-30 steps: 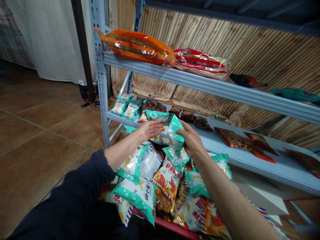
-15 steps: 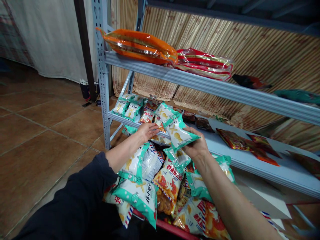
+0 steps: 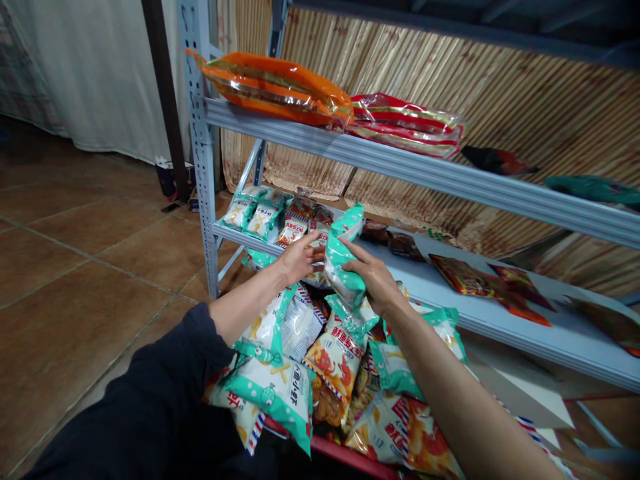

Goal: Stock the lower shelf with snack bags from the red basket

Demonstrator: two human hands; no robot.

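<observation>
My right hand [image 3: 373, 275] grips a teal-and-white snack bag [image 3: 340, 267], held turned on edge above the pile. More teal packaging [image 3: 354, 219] shows just behind it; whether that is a second bag I cannot tell. Left of the bag, my left hand [image 3: 299, 257] has its fingers stretched out towards it and holds nothing. Just beyond that hand, teal snack bags [image 3: 263, 219] and red-and-white snack bags [image 3: 294, 230] stand in rows on the lower shelf [image 3: 425, 283]. Below both hands, mixed snack bags [image 3: 337, 353] fill a red-rimmed container [image 3: 345, 457].
Large orange [image 3: 280, 90] and red [image 3: 405, 127] packages lie on the upper shelf, whose metal edge [image 3: 400, 157] crosses above my hands. Flat dark packets [image 3: 460, 275] lie along the lower shelf to the right. A perforated upright post [image 3: 200, 153] stands at the left.
My right hand has turned the teal bag from face-on to edge-on and moved it slightly left. My left hand has risen a little, fingers still extended.
</observation>
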